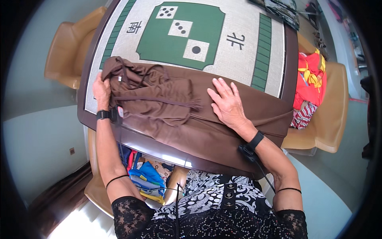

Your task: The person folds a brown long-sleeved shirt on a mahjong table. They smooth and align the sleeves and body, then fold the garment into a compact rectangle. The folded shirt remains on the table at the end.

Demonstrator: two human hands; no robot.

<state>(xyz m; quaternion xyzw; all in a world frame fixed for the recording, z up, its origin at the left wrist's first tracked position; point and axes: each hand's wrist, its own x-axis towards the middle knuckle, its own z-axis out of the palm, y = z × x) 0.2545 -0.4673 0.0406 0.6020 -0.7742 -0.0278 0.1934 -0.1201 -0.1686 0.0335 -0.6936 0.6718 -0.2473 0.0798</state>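
Observation:
A long brown cloth garment [235,104] lies across the near part of the mahjong table [241,68], its lower part flat and reaching over the right edge. At its left end the fabric is bunched, with drawstrings, a small white tag and a fringed dark cord on top. My left hand [102,89] grips the bunched edge, thumb over the cloth, other fingers partly hidden. My right hand [226,103] rests palm down on the flat part, fingers spread, holding nothing. Both wrists wear black straps with small devices and cables.
Tan chairs stand at the left [64,50] and right [334,110]. Red and yellow clothing [312,80] and a striped cloth [303,116] lie on the right one. Colourful folded clothes [149,176] sit below the table's near edge. Dark patterned fabric [282,13] lies on the far right corner.

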